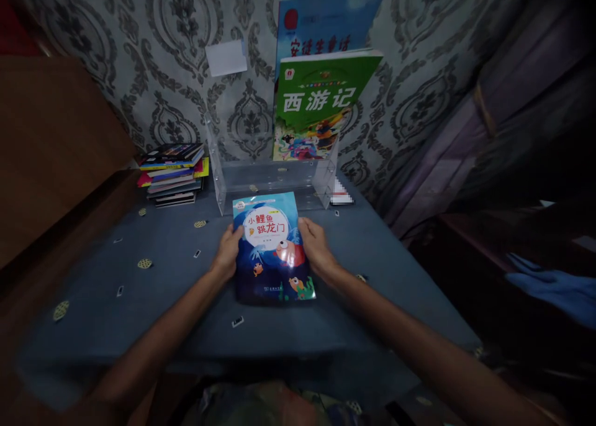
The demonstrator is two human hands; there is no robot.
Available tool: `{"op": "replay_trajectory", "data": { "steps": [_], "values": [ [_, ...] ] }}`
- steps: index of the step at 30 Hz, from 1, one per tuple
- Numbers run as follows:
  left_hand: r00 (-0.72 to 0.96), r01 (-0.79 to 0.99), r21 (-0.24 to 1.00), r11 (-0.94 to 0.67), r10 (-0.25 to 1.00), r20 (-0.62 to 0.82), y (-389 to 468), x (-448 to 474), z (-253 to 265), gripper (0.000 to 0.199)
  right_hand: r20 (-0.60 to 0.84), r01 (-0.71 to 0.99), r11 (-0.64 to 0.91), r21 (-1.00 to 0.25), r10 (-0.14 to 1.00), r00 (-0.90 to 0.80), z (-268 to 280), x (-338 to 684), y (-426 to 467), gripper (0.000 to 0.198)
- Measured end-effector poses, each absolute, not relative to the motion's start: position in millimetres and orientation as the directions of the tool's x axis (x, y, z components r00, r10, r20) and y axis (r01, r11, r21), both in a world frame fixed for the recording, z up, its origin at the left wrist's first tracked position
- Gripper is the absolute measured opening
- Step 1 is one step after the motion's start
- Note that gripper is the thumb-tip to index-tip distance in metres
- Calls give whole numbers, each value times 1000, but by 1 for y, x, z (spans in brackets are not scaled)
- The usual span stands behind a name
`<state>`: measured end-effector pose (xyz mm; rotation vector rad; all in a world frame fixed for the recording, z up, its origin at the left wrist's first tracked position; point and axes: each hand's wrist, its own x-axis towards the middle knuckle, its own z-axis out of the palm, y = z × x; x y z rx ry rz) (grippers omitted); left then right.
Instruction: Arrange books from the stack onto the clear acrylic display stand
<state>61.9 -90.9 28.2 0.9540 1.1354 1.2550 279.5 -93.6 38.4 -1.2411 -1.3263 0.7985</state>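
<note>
Between my two hands is a blue picture book [267, 271] with red fish and a white title circle on its cover. My left hand [228, 249] grips its left edge, and my right hand [317, 243] grips its right edge; the fingers behind the book are hidden. Just beyond it stands a clear acrylic book rack [270, 176]. A green book [321, 103] with a white title leans upright at the rack's right side, in front of a taller blue book [326, 25].
A pile of books [174, 174] lies at the table's back left. The tablecloth [177, 289] is blue-grey. Behind is a patterned wall [181, 53] with a white card [226, 58]. Purple curtain [447, 109] hangs at the right; blue cloth [554, 286] lies beside the table.
</note>
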Motion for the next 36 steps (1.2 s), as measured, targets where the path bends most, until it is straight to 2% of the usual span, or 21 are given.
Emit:
{"op": "replay_trajectory", "data": {
  "steps": [2,3,5,8,11,14,18,23,28,31,36],
  "values": [
    [-34,180,984,-10,999,17,-94,53,25,54,301,357,244,-902,947,113,27,286,-93,32],
    [8,389,917,-84,996,88,-97,49,25,54,316,397,253,-882,944,101,22,288,-93,25],
    [124,695,688,-209,977,172,-105,42,28,53,356,457,288,-842,932,69,14,293,-95,18],
    [235,885,364,-289,954,185,-113,37,32,47,438,587,377,-716,898,-42,7,296,-100,27],
    [300,916,226,-330,941,158,-111,37,34,46,452,636,414,-651,885,-113,4,298,-104,31],
    [347,908,212,-362,932,104,-99,38,31,53,459,630,442,-639,876,-148,5,298,-106,31],
    [400,862,307,-403,913,76,-82,37,24,61,465,605,459,-651,870,-160,7,299,-107,31],
    [434,766,467,-442,891,130,-68,38,18,66,462,571,475,-670,868,-180,6,301,-105,30],
    [519,642,563,-521,835,181,-60,52,20,62,444,570,465,-678,876,-186,6,303,-104,29],
    [600,576,586,-570,782,170,-52,66,24,55,437,570,458,-682,880,-184,7,302,-104,28],
    [717,528,535,-660,684,136,-31,90,31,48,437,579,467,-668,876,-202,8,302,-106,29]
  ]
}}
